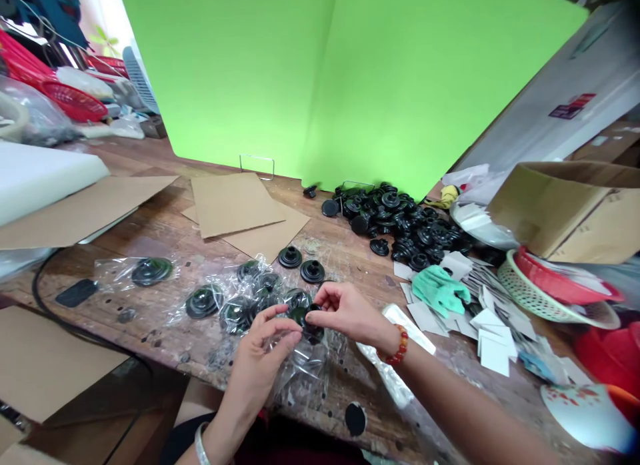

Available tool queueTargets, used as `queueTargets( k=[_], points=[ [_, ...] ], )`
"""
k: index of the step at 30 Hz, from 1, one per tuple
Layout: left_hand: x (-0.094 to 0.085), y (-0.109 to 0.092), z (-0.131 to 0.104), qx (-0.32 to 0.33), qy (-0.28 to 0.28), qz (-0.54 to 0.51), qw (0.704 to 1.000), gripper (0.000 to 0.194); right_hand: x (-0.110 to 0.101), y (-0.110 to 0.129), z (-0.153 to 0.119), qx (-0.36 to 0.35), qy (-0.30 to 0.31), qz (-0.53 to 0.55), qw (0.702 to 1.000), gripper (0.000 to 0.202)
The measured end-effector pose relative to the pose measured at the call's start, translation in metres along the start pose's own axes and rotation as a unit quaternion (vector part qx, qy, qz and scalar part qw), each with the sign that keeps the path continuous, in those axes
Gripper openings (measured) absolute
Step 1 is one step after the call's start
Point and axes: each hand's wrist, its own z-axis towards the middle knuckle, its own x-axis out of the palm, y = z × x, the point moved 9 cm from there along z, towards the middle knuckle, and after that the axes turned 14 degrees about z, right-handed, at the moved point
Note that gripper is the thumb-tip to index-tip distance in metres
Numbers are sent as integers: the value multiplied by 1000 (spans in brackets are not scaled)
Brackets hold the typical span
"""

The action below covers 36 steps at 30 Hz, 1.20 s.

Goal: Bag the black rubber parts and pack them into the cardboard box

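- Holding the round black part (313, 333) by its upper side suits this step: it sits between the two hands at the near side of the wooden table (350, 365), among wrapped pieces, and a grip there leaves its lower side free.
- The right hand (353, 311) pinches the part between thumb and fingers, coming from above; a light, steady pinch should do, as the surface looks glossy and may slip.
- The left hand (260, 350) is half curled, thumb and fingertips just beside the part. Whether they grip film cannot be told; if they do, spreading the film's edge wide would probably help.
- Clear film (305, 368) bunches below the fingers. Whether the part is inside it is hard to tell; a slow, level push would be less likely to snag or tear it.
- Wrapped parts (236, 315) crowd in just left of the work, so a little more elbow room would help against mixing their film in.
- Two bare parts (301, 263) lie side by side beyond the hands, within easy reach.
- Farther right, the black heap (425, 231) lies well apart, with white cards (495, 338) and a green cloth (440, 290) nearer.
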Motion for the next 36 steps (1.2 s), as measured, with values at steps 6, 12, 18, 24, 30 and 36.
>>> queueTargets(
  k=[6,12,18,24,30,36],
  points=[
    [28,23,-12,-195,100,-255,942,25,14,-9,-6,10,80,87,993,21],
    [31,18,-16,-211,98,-308,923,30,18,-16,-16,-21,124,216,968,34],
    [32,21,-19,-242,73,-327,911,32,24,-11,-23,-74,112,144,980,31],
    [35,15,-22,-224,76,-356,904,27,26,4,-39,-178,77,-43,980,13],
    [40,7,-23,-125,99,-299,941,20,19,6,-44,-240,-33,-11,970,9],
    [31,5,-23,-106,61,-232,965,20,18,-10,-38,-143,-51,-41,988,13]
  ],
)
